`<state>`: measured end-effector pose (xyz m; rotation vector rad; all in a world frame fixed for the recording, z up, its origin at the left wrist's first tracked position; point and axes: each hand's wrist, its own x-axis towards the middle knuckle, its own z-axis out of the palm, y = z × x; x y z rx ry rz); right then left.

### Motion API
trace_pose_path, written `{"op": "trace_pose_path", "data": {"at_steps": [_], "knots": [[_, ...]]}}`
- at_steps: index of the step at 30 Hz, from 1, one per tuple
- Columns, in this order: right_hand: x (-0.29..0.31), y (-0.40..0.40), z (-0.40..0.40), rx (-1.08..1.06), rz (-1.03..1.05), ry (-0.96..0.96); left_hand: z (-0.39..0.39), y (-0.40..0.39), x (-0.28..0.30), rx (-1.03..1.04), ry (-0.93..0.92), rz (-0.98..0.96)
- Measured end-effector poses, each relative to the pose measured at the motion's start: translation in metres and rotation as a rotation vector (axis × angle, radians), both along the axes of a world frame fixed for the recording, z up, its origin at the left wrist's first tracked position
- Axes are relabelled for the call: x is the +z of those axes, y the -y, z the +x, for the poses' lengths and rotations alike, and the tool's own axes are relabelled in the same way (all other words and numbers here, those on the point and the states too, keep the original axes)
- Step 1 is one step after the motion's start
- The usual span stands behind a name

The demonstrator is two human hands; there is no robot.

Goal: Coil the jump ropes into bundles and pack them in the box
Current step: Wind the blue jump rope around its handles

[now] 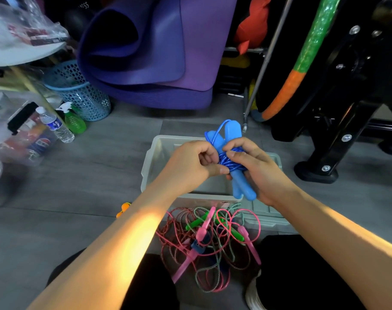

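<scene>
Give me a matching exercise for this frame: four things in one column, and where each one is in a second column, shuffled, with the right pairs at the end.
Things:
1. blue jump rope
2. pink and green jump ropes
3. box
4. spray bottle

Places:
A. on the floor at the left, beside the blue basket
B. in a loose tangle on the floor, nearer the person than the box
C. held in both hands, left hand and right hand, over the box
D. on the floor under the hands, open

Pairs: 1-C, 2-B, 3-D, 4-A
</scene>
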<state>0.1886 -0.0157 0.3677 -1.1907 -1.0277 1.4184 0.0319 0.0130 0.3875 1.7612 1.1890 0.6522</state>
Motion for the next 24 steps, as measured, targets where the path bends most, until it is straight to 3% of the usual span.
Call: {"op": "trace_pose_path", "data": {"at_steps": [4,9,13,19,24], "knots": [[-0.0013,-0.0028,0.0025,0.002,-0.002,0.007,0.0032,-0.0009,-0.0017,0.018,0.017,-0.019],[-0.0026,-0.0047,0.0049,-0.001,0.022,0.007,0.003,-0.001,0.0025,0.084,0.227,-0.262],[-0.001,-0.0049,0.0045,-0.007,0.053,0.002,0.005,-0.0016,0.0025,0.096,0.293,-0.327],[-0.0013,-0.0037,0.0076,0.027,0.147,0.193,0.0074,0.0025,-0.0041,0.08,-0.029,-0.04],[0.0035,-0.0072,0.0072,0.005,0.091,0.108,0.0101,0.006,-0.0006,0.109,0.018,0.044]]}}
